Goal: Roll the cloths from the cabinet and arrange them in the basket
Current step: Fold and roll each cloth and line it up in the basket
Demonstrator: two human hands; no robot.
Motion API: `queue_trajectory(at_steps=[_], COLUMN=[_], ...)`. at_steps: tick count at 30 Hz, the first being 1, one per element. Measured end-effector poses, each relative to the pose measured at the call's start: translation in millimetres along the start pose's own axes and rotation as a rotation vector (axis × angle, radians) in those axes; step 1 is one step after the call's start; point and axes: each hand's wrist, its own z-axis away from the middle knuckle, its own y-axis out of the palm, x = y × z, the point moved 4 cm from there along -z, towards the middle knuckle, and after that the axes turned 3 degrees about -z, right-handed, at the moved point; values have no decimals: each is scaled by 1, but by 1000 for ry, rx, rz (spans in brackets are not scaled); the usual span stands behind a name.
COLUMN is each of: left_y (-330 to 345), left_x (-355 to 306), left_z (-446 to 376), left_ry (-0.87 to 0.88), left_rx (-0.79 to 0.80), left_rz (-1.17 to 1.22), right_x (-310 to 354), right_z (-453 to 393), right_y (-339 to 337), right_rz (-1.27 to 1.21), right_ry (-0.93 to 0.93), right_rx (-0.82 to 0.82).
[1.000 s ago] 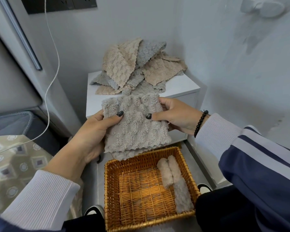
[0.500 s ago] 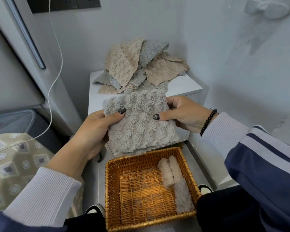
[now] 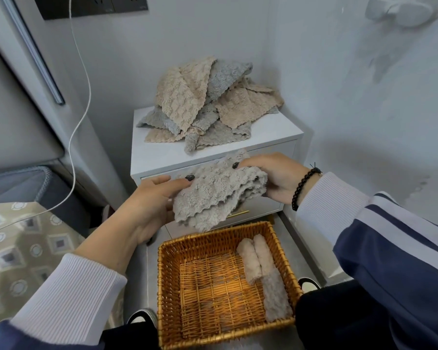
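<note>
The person holds one grey cloth (image 3: 214, 195) in both hands above the far rim of the wicker basket (image 3: 167, 294), in front of the white cabinet (image 3: 271, 133). The left hand (image 3: 152, 200) grips the left edge of the cloth, with the thumb pressed on its upper face and the fingers underneath. The right hand (image 3: 276, 178) grips the right edge, with the thumb on top near the folded end and the fingers curled behind the fabric. The cloth is doubled over: two scalloped edges lie stacked along its near side, and a rounded fold sits at its right end. Its lowest corner hangs just above the basket rim; whether the two touch cannot be told.

Inside the basket, two rolled cloths lie side by side against the right wall. The beige roll (image 3: 248, 263) is the shorter one and sits on the left. The longer roll (image 3: 271, 284) touches it on the right, pale at the far end and grey at the near end. The rest of the basket floor is bare wicker.

A loose pile of cloths (image 3: 202, 104), beige and grey, rests on top of the cabinet against the wall corner. The cabinet carries a gold drawer handle (image 3: 239, 213), partly hidden behind the held cloth. A white cable (image 3: 82, 102) hangs down the wall from a dark socket panel (image 3: 91, 6) at upper left. A black bead bracelet (image 3: 302, 184) sits on the right wrist.
</note>
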Motion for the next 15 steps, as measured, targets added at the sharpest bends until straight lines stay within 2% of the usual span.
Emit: queue_trajectory(at_steps=[4,7,11,15], left_y=[7,13,13,9], left_x=[2,2,0,-5], left_z=[5,9,10,9], left_ry=[-22,87,345,534], left_rx=[131,238,153,23], left_rz=[-43,-192,-551,-409], right_x=[-7,-7,-8,-8], right_z=[-3,-5,-5,-3], right_y=[-2,-4,-4,-4], right_rz=[-48,-116,-217,-274], right_ry=[50,44,84,129], right_rx=[-34,-67,-73,-57])
